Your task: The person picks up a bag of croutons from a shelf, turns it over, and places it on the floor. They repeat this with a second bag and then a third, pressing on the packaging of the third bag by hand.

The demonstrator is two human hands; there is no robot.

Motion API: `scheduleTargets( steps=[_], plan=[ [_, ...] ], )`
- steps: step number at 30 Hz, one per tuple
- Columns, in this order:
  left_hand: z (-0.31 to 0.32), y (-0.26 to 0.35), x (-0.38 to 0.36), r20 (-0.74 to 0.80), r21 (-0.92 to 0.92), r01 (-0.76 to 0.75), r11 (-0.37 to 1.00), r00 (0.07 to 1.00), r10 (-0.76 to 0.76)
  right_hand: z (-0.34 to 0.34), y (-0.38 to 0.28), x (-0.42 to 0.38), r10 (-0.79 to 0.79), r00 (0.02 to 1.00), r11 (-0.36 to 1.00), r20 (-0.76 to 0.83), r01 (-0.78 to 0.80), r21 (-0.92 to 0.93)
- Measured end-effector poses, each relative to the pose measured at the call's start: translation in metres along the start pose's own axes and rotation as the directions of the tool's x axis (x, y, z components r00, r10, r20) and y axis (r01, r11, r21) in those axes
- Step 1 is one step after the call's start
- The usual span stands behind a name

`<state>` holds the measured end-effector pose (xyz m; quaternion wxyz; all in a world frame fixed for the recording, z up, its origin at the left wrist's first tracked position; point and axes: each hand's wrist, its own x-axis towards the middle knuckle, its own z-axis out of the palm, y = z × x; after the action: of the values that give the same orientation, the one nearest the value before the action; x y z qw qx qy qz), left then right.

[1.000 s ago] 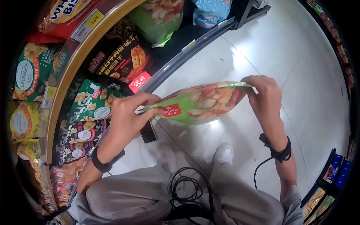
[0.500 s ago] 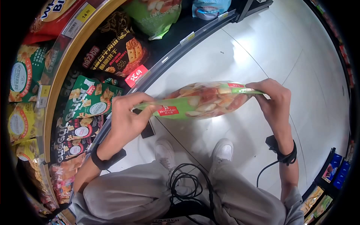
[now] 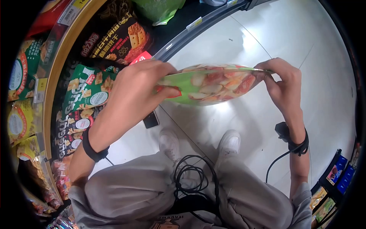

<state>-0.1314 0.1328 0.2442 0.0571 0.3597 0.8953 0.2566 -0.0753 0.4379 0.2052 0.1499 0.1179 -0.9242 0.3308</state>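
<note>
A green and clear snack bag (image 3: 217,84) with pale and reddish pieces is stretched sideways above the floor. My left hand (image 3: 141,84) grips its left end, the thumb lying over a red label. At the opposite end, the fingers of my right hand (image 3: 280,78) pinch the bag's corner. Near my left hand, on the shelf, are a black cracker bag (image 3: 114,38) and a green snack bag (image 3: 85,89).
Shelves with a curved wooden edge (image 3: 57,61) and more snack bags stand at the left. A phone (image 3: 151,120) lies on the tiled floor. A black cable (image 3: 190,177) is coiled between my legs. Another rack with blue packs (image 3: 345,179) is at the lower right.
The bag has moved up in the view with both hands. My left hand has shifted over the bag's left end and now covers most of the red label.
</note>
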Motion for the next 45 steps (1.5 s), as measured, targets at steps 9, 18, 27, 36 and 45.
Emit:
scheduleTargets(
  steps=[9, 18, 27, 36, 45],
  plan=[
    [0.010, 0.002, 0.006, 0.050, 0.048, -0.013, 0.999, 0.999, 0.011, -0.012, -0.033, 0.006, -0.054, 0.984, 0.927, 0.167, 0.111, -0.357],
    [0.010, 0.008, 0.002, 0.044, 0.040, -0.027, 0.999, 0.999, 0.025, 0.029, -0.056, 0.022, -0.260, 0.943, 0.957, 0.206, 0.280, -0.075],
    [0.020, 0.015, 0.014, 0.020, -0.081, -0.121, 0.989, 0.992, 0.123, 0.035, -0.053, 0.026, -0.233, 0.940, 0.962, 0.250, 0.260, -0.081],
    [0.027, 0.017, 0.016, 0.045, -0.012, -0.100, 0.995, 0.994, 0.101, 0.038, -0.049, 0.024, -0.288, 0.936, 0.952, 0.201, 0.302, -0.043],
    [0.027, 0.019, 0.024, 0.015, -0.007, -0.094, 0.996, 0.995, 0.094, 0.041, -0.042, 0.032, -0.274, 0.936, 0.955, 0.219, 0.292, -0.055]
  ],
)
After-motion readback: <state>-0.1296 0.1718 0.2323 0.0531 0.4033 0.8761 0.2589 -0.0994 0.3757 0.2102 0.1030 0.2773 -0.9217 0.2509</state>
